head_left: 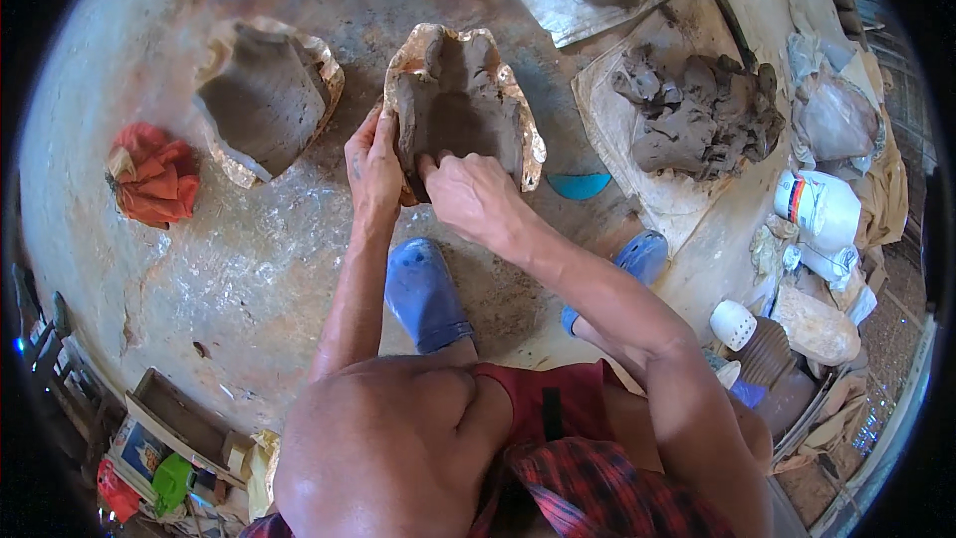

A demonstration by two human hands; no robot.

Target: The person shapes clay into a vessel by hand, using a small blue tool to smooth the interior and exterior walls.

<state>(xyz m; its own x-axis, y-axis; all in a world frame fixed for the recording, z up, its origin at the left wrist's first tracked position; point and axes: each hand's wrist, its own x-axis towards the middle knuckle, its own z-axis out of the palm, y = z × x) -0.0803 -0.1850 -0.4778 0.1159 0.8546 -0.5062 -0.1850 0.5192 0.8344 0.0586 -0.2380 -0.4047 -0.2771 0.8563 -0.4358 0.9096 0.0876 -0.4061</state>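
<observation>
In front of me a plaster mould (533, 149) with a pale, chipped rim stands on the floor, lined with dark grey clay (453, 112). My left hand (373, 164) grips the mould's left wall, fingers behind it and thumb along the rim. With curled fingers, my right hand (470, 189) presses into the clay at the mould's near end; its fingertips are partly hidden. Left of it lies a second mould (332, 80) with a smooth sheet of clay (261, 100) inside. A turquoise half-moon scraper (579, 185) rests just right of the mould I hold.
A heap of torn clay (702, 118) sits on a cloth-covered board (609, 80) at the right. A crumpled orange cloth (154, 177) lies far left. White containers (822, 207) and bags crowd the right edge. A wooden box (179, 418) stands at the lower left. My blue clogs (423, 289) flank the workspace.
</observation>
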